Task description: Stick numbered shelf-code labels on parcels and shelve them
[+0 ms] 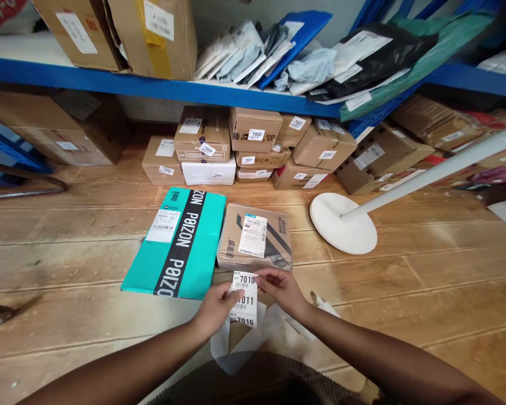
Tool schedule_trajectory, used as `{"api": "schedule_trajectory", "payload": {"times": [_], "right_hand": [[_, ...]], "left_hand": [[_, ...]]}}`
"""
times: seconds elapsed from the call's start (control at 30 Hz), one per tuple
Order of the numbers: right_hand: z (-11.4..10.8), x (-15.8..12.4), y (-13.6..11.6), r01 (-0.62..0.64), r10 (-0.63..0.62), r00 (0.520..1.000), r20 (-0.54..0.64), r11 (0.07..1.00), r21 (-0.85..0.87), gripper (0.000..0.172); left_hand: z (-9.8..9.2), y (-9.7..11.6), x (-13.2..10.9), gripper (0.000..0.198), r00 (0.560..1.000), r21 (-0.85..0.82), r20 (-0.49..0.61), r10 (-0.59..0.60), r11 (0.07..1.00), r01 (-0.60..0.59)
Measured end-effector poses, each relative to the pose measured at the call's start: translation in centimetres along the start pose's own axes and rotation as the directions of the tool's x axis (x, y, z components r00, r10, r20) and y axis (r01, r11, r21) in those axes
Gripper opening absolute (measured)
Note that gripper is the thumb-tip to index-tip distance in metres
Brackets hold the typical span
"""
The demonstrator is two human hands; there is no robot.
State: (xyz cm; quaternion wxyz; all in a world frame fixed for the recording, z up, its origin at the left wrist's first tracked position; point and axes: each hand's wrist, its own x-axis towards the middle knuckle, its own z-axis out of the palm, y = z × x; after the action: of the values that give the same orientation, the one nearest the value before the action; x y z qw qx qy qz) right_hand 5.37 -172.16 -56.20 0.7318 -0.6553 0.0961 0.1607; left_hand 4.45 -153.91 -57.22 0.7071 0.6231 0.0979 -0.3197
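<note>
Between my two hands is a strip of white number labels [247, 308], printed 7010, 7011 and 7016 from top to bottom. My left hand [216, 308] pinches its left edge, with the thumb over the 7011 label. At the upper right corner, beside 7010, the fingers of my right hand [281, 287] are closed on the strip. Just beyond my hands a brown cardboard box [231, 228] lies on the floor with a white shipping label on top. To its left is a flat turquoise parcel [147, 270] with a black POIZON band.
Numbered cardboard boxes [206, 135] are stacked under a blue shelf [152, 84], which carries bagged parcels [371, 53] and larger boxes [172, 34]. A white pole stand [343, 225] rises from the wooden floor [405, 264] at the right. Loose pale paper [257, 343] trails below my hands.
</note>
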Motion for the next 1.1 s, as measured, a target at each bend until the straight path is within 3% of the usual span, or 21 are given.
{"api": "schedule_trajectory", "payload": {"times": [0.13, 0.23, 0.3, 0.4, 0.43, 0.5, 0.57, 0.67, 0.77, 0.83, 0.9, 0.97, 1.1], "right_hand": [[0.6, -1.8, 0.1, 0.136, -0.142, 0.988, -0.06, 0.986, -0.095, 0.028], [0.1, -2.9, -0.3, 0.179, -0.191, 0.98, -0.06, 0.969, -0.169, 0.026], [-1.7, -2.4, -0.9, 0.176, -0.192, 0.97, -0.152, 0.978, -0.112, 0.025], [-6.5, 0.1, -1.9, 0.257, -0.24, 0.896, -0.375, 0.966, -0.004, 0.022], [-8.3, 1.3, -2.0, 0.285, -0.273, 0.873, -0.405, 0.958, -0.032, 0.021], [-11.3, 3.6, -1.9, 0.189, -0.242, 0.911, -0.333, 0.965, -0.183, 0.02], [-12.8, 5.6, -1.3, 0.107, -0.197, 0.953, -0.23, 0.93, -0.352, 0.019], [-12.5, 7.3, 0.1, 0.129, -0.199, 0.971, -0.134, 0.904, -0.408, 0.02], [-11.4, 7.4, 1.7, 0.166, -0.225, 0.966, -0.127, 0.917, -0.364, 0.025], [-11.0, 6.9, 2.9, 0.174, -0.261, 0.942, -0.213, 0.918, -0.357, 0.031], [-11.0, 6.3, 4.0, 0.155, -0.296, 0.878, -0.377, 0.92, -0.36, 0.042], [-11.1, 5.9, 4.9, 0.13, -0.297, 0.838, -0.457, 0.923, -0.361, 0.045], [-11.0, 6.0, 4.5, 0.037, -0.133, 0.931, -0.339, 0.961, -0.273, 0.04]], "left_hand": [[0.8, -0.6, -1.2, 0.053, 0.998, 0.063, 0.052, 0.041, 0.997, -0.045], [1.2, -0.7, -3.0, 0.038, 0.978, 0.236, 0.205, -0.03, 0.971, -0.019], [1.0, -1.1, -4.0, 0.03, 0.94, 0.405, 0.332, -0.079, 0.912, -0.067], [-0.1, -2.7, -4.8, 0.037, 0.892, 0.506, 0.435, -0.123, 0.853, -0.129], [-0.6, -3.3, -4.9, 0.038, 0.894, 0.516, 0.429, -0.131, 0.848, -0.124], [-1.7, -4.6, -4.9, 0.039, 0.911, 0.562, 0.387, -0.145, 0.82, -0.108], [-2.5, -5.5, -4.9, 0.042, 0.925, 0.614, 0.352, -0.143, 0.781, -0.113], [-3.1, -6.0, -5.1, 0.05, 0.936, 0.643, 0.328, -0.125, 0.756, -0.125], [-3.1, -5.8, -5.3, 0.057, 0.943, 0.595, 0.314, -0.109, 0.797, -0.106], [-3.1, -5.6, -5.4, 0.06, 0.95, 0.55, 0.295, -0.104, 0.831, -0.08], [-3.2, -5.2, -5.4, 0.058, 0.965, 0.534, 0.24, -0.102, 0.845, -0.044], [-3.4, -4.5, -5.4, 0.051, 0.984, 0.51, 0.158, -0.085, 0.86, -0.008], [-3.8, -2.9, -5.1, 0.042, 1.0, 0.419, 0.007, -0.022, 0.908, 0.017]]}}
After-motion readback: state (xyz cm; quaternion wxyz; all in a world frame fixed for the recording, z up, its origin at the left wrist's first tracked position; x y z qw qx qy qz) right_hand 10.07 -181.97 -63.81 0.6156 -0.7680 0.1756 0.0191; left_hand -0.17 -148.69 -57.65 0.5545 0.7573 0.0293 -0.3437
